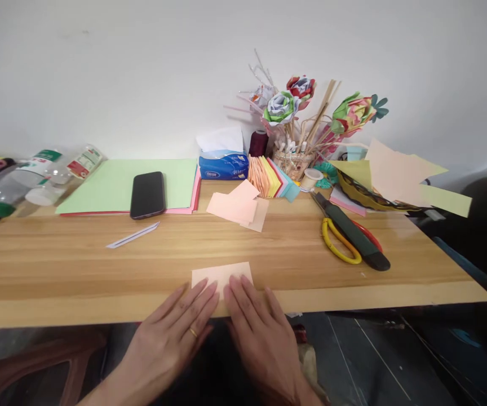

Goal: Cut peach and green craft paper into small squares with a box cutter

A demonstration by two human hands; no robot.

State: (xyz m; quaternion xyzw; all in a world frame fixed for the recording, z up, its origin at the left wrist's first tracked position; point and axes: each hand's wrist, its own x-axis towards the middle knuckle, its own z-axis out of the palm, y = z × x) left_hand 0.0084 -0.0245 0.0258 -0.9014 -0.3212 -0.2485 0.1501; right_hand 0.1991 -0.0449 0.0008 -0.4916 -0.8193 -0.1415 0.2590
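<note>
A small pale pink sheet of paper [221, 272] lies flat at the front edge of the wooden table. My left hand [171, 327] presses on its left part with the fingers stretched out, and a ring shows on one finger. On the right part, the fingers of my right hand [258, 327] also lie flat and extended. Both thumbs are partly hidden below the table edge. Behind the sheet are several loose pink paper pieces [233, 207] in a small overlapping pile.
Scissors [342, 242] and a dark-handled cutter [355, 234] lie on the right. Further left are a phone [147, 194] on green paper [112, 177], a folded white paper strip [132, 235] and plastic bottles [30, 175]. At the back stand a tissue pack [223, 165] and paper flowers [281, 107].
</note>
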